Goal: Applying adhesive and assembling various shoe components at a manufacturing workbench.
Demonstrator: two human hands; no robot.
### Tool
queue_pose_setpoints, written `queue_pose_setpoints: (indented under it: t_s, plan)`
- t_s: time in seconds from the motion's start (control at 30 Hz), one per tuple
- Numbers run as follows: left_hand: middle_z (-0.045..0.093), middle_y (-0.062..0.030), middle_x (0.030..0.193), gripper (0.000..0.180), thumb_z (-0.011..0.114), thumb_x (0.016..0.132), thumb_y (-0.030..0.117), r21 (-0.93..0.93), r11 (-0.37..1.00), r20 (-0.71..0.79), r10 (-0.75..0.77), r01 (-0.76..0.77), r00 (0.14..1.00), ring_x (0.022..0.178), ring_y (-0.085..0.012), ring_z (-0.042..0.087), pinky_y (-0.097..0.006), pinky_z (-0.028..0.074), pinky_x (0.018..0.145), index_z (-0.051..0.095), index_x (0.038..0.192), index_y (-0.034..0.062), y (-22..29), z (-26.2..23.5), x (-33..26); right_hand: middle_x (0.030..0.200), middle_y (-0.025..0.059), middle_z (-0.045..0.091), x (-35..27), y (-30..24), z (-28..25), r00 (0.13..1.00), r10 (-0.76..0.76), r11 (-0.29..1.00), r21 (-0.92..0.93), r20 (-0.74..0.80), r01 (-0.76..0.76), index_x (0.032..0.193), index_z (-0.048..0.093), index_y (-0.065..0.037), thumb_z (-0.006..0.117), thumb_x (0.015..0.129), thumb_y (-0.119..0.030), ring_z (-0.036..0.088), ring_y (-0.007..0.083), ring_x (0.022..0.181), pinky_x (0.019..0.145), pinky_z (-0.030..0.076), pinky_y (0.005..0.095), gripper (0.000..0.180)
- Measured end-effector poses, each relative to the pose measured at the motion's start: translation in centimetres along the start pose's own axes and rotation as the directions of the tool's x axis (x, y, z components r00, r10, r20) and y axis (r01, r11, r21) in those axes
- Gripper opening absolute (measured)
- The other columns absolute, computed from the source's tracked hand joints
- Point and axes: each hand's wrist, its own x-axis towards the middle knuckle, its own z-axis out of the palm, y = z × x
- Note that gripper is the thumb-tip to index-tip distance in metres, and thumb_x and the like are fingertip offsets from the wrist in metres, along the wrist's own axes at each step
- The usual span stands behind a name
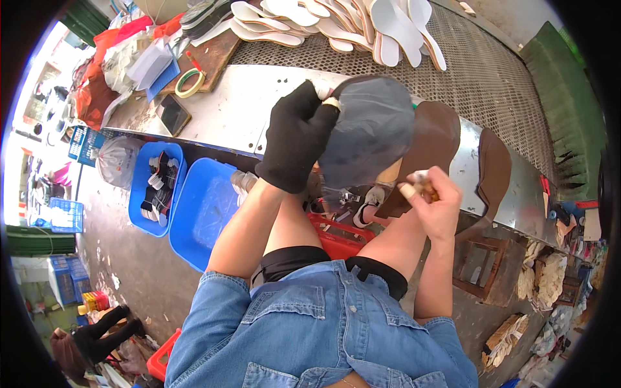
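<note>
My left hand (294,129), in a black glove with bare, wrapped fingertips, pinches the edge of a rounded grey sheet (372,123). The sheet is smeared by motion, looks partly see-through and hangs over the bench's front edge. Just right of it, a dark brown sole-shaped sheet (440,132) lies on the bench. My right hand (435,200), with pale covers on its fingertips, is closed in front of the bench edge. Something small and yellow-brown shows between its fingers, too unclear to name. Further right, more brown sole-shaped sheets (495,165) rest at the edge.
White insoles (394,29) are heaped on the mesh surface (479,77) behind. At the left lie a tape roll (189,83) and a phone (173,115). Two blue bins (200,210) stand below, one holding dark and white pieces. A red stool (336,236) is between my legs.
</note>
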Motion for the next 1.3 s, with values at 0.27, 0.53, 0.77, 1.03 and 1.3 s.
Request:
queue_pose_setpoints:
  t_s: [0.27, 0.53, 0.77, 1.03, 1.3]
  plan:
    - [0.065, -0.0113, 0.068, 0.024, 0.066, 0.082, 0.008, 0.226, 0.918, 0.088, 0.315, -0.327, 0.945, 0.057, -0.0198, 0.064, -0.03, 0.047, 0.052, 0.059, 0.104, 0.0014, 0.6, 2.5, -2.3, 0.075, 0.0045, 0.046, 5.0, -6.8, 0.2, 0.904, -0.395, 0.917, -0.118, -0.164, 0.38, 0.105, 0.066, -0.008, 0.071, 0.061, 0.005, 0.051, 0.0187, 0.057, 0.05, 0.041, 0.0308, 0.046]
    - [0.059, -0.009, 0.064, 0.013, 0.069, 0.08, 0.007, 0.019, 1.0, 0.189, 0.011, -0.015, 0.982, 0.063, -0.0081, 0.053, -0.024, 0.044, 0.06, 0.059, 0.082, -0.0006, -1.1, 1.1, -0.8, 0.076, 0.0077, 0.046, 3.4, -4.6, 1.6, 0.851, -0.508, 0.857, -0.173, -0.129, 0.485, 0.078, 0.059, -0.002, 0.07, 0.064, 0.003, 0.053, 0.0219, 0.061, 0.052, 0.041, 0.0325, 0.018]
    - [0.059, -0.0011, 0.068, 0.019, 0.067, 0.085, 0.011, -0.328, 0.944, -0.13, -0.072, 0.025, 0.989, 0.064, -0.0047, 0.049, -0.024, 0.041, 0.059, 0.056, 0.074, -0.001, -0.9, -1.1, 0.7, 0.074, 0.0119, 0.043, -10.5, 5.2, -4.7, 0.959, 0.267, 0.941, -0.242, 0.098, -0.238, 0.081, 0.058, 0.004, 0.067, 0.071, -0.002, 0.047, 0.0272, 0.063, 0.059, 0.04, 0.0323, 0.016]
    - [0.062, 0.0002, 0.077, 0.033, 0.064, 0.082, -0.002, -0.338, 0.938, -0.004, 0.086, -0.082, 0.996, 0.072, -0.0051, 0.056, -0.021, 0.045, 0.065, 0.057, 0.114, 0.0044, 1.5, 1.4, -2.2, 0.09, 0.0233, 0.064, -31.6, 20.8, -14.0, 0.548, 0.833, 0.248, -0.836, -0.074, -0.49, 0.102, 0.061, -0.003, 0.072, 0.069, -0.017, 0.061, 0.0418, 0.089, 0.075, 0.049, 0.0477, 0.037]
    - [0.065, -0.0023, 0.078, 0.03, 0.068, 0.081, 0.002, -0.08, 0.88, 0.041, 0.471, -0.467, 0.881, 0.069, -0.0089, 0.059, -0.024, 0.046, 0.062, 0.062, 0.109, 0.0115, 0.7, 1.7, -4.2, 0.08, 0.0014, 0.049, -2.5, -4.9, -6.0, 0.963, -0.045, 0.996, -0.091, -0.265, 0.022, 0.102, 0.065, 0.0, 0.073, 0.074, -0.005, 0.043, 0.0095, 0.065, 0.054, 0.035, 0.0219, 0.03]
